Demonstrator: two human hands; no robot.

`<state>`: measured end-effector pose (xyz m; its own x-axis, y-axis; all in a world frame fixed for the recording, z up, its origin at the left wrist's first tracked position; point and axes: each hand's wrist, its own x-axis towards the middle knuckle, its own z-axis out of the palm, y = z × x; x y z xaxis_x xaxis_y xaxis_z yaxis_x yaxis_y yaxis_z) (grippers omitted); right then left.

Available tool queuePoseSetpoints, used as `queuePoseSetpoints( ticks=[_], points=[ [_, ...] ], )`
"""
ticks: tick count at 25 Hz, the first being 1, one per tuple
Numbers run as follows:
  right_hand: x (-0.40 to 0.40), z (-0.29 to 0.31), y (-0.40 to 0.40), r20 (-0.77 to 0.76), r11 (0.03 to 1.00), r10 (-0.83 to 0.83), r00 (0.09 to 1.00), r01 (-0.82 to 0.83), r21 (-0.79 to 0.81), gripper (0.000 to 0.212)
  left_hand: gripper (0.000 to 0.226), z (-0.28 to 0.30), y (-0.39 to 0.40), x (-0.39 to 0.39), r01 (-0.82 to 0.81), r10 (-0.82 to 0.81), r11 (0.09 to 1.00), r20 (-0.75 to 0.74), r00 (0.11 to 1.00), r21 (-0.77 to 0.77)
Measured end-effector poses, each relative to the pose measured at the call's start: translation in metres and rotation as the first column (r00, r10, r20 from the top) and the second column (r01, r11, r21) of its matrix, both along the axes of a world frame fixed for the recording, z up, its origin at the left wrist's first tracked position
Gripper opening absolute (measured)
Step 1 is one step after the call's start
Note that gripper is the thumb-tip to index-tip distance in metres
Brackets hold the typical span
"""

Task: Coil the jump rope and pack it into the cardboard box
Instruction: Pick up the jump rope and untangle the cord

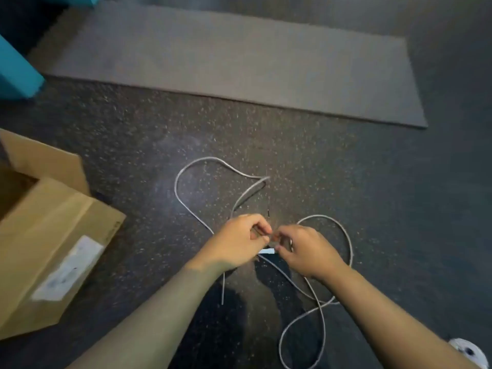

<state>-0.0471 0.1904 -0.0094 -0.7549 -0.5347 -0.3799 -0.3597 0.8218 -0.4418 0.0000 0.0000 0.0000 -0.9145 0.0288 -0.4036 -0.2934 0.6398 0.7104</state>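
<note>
A thin grey jump rope (pixel 177 179) lies in loose loops on the dark speckled floor. One loop spreads up and to the left of my hands, another curls to the right and down past my right forearm. My left hand (pixel 239 241) and my right hand (pixel 306 249) meet over the middle of the rope, both pinched on it, with a short white piece (pixel 266 251) showing between them. The open cardboard box (pixel 50 235) stands at the left edge, about a forearm's length from my left hand, its flaps folded outward.
A grey mat (pixel 239 62) lies across the floor beyond the rope. A teal object (pixel 16 73) stands at the far left. A white object (pixel 468 351) pokes in at the bottom right corner. Dark speckled floor (pixel 386 182) surrounds the rope.
</note>
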Motion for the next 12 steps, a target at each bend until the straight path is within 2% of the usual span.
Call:
queuePoseSetpoints(
  ticks=[4,7,9,12],
  points=[
    [-0.015,-0.138,-0.002,-0.005,0.975,0.152,0.988,-0.149,0.164,0.025,0.013,-0.133,0.012,-0.011,0.069,-0.067,0.993,0.026,0.997,-0.097],
    [-0.022,-0.185,-0.005,-0.021,0.962,0.206,0.978,-0.198,0.19,0.033,0.011,-0.173,0.025,-0.021,0.164,-0.175,0.969,-0.045,0.983,-0.185],
    [-0.033,-0.184,-0.008,-0.004,0.956,0.231,0.973,-0.227,0.187,0.031,0.016,-0.18,0.028,-0.026,0.225,-0.251,0.94,-0.071,0.965,-0.255],
    [-0.065,-0.126,-0.006,0.004,0.972,0.218,0.976,-0.217,0.091,0.019,0.023,-0.151,0.017,-0.041,0.233,-0.242,0.966,-0.064,0.968,-0.115]
  ],
)
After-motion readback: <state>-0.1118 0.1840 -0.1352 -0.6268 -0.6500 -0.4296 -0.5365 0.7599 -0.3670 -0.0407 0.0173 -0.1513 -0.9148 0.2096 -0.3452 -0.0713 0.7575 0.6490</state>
